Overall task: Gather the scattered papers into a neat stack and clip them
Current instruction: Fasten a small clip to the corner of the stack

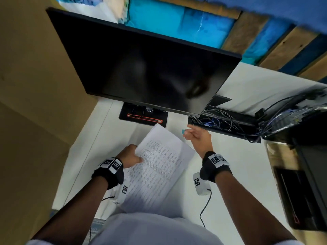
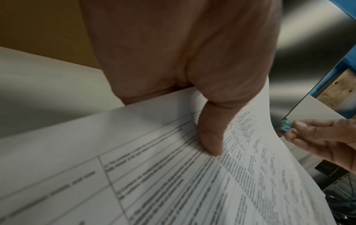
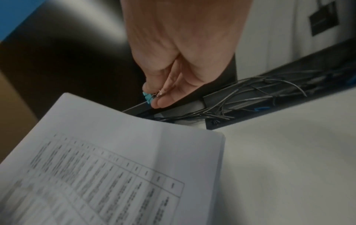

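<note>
Head view: the stack of white printed papers (image 1: 159, 165) is held above the white desk (image 1: 238, 174), in front of the black monitor (image 1: 141, 64) and below its stand. The left hand (image 1: 130, 156) grips the stack's left edge, thumb on top. The right hand (image 1: 199, 137) is beside the stack's far right corner, below the monitor's lower right corner, pinching a small teal binder clip (image 1: 182, 131).

Left wrist view: the thumb (image 2: 210, 137) presses the top sheet; the other fingers are hidden beneath, so the grip reads as a clamp on the edge. The clip (image 2: 343, 127) sits just off the stack's far edge, apart from the paper.

Right wrist view: fingertips (image 3: 163, 102) close on the clip's wire handles; whether its mouth is already spread cannot be told. The stack's corner (image 3: 217, 135) appears square, sheets aligned.

Assessment: gathering appears complete and clipping is in hand. Sound execution calls for the left hand to keep the sheets flush, the handles squeezed fully, and the clip's mouth pushed well onto the far edge before release. The risk is sheets fanning under a shallow bite.
</note>
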The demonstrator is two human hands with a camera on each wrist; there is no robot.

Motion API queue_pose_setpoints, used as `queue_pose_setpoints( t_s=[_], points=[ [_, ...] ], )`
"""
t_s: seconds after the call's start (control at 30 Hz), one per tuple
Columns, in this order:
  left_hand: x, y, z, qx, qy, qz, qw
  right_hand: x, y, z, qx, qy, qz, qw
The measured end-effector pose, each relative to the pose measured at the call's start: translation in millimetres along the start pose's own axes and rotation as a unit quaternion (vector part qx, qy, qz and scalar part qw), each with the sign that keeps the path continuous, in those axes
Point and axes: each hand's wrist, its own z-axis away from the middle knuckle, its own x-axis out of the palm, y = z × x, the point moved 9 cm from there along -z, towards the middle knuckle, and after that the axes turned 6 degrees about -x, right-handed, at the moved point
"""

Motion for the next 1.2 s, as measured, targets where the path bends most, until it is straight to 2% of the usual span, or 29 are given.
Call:
queue_pose_setpoints(
  t_s=[0.07,0.13,0.43,0.5,0.63,0.93,1.1,1.2],
  points=[
    [2,1,1,-0.003,-0.009,0.005,1.000,7,-8,-1,-0.040,-0.045,0.102,0.993],
    [2,1,2,-0.005,-0.011,0.006,1.000,12,-13,-1,-0.058,-0.084,0.150,0.983],
    [3,7,4,0.011,-0.015,0.002,1.000,14,-24,-14,-0.086,-0.154,0.189,0.966],
    [4,10,6,0.016,-0.015,0.003,1.000,13,-23,-17,-0.080,-0.155,0.190,0.966],
    [5,14,7,0.016,-0.010,0.002,1.000,14,-29,-19,-0.118,-0.159,0.203,0.959],
    [6,17,8,0.009,-0.012,-0.010,1.000,11,-20,-20,-0.073,-0.155,0.158,0.972],
    [8,21,8,0.019,-0.016,-0.006,1.000,4,-26,-18,-0.104,-0.115,0.165,0.974],
    [9,25,9,0.027,-0.017,0.000,0.999,4,-27,-17,-0.121,-0.120,0.188,0.967]
  ],
)
